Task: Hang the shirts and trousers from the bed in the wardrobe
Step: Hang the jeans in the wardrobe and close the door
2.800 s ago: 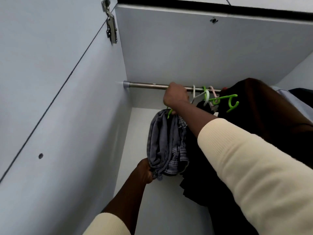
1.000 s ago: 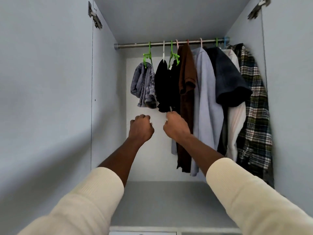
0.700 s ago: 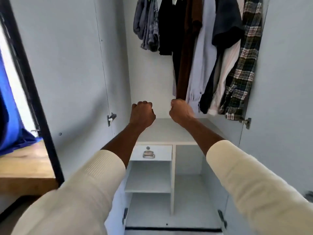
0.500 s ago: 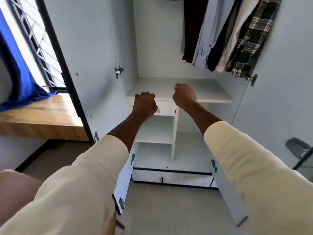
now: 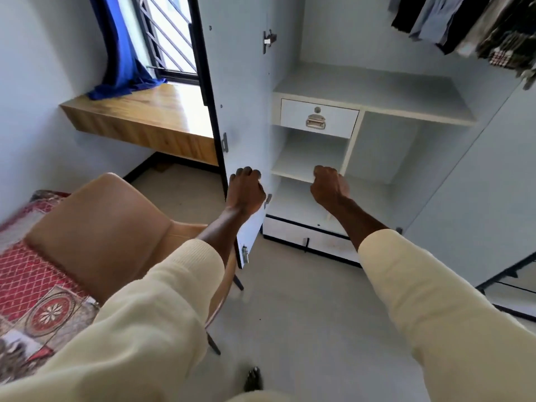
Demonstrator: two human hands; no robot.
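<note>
**View drops away from the rail**

Both hands (image 5: pixel 246 190) have let go of the hanger and grey garment and now hang curled, holding nothing, at centre frame. The hung clothes (image 5: pixel 464 27) have slid to the upper right (only hems visible); chair (image 5: pixel 98 230) and bed (image 5: pixel 32 285) have entered lower left.

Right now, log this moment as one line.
left hand: curled, empty | right hand: curled, empty | hung clothes: in wardrobe | chair: by bed

The wardrobe (image 5: pixel 374 88) has smooth, matt, pale panels, with shiny metal on the drawer handle (image 5: pixel 316 122) and hinges (image 5: pixel 268 40). Far left, the bench (image 5: pixel 139 117) is glossy grained wood. The curtain (image 5: pixel 123 53) is blue cloth; the bed cover (image 5: pixel 26 274) patterned woven cloth.
</note>
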